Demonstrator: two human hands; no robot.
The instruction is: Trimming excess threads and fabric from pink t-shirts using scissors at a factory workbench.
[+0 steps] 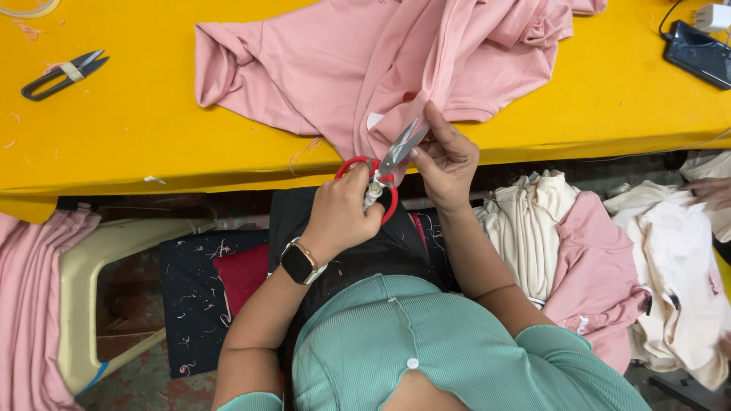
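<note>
Red-handled steel scissors (381, 171), blades parted, meet a fold of the pink knit garment (396, 57) at the yellow tabletop (137, 114) edge. Left hand (343, 213) is clenched through the handles; right hand (445, 160) pinches the fabric.

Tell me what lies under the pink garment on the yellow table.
The pink garment lies on the yellow table. Only its edge hangs free, pinched by the right hand. Anything beneath the folds is covered.
</note>
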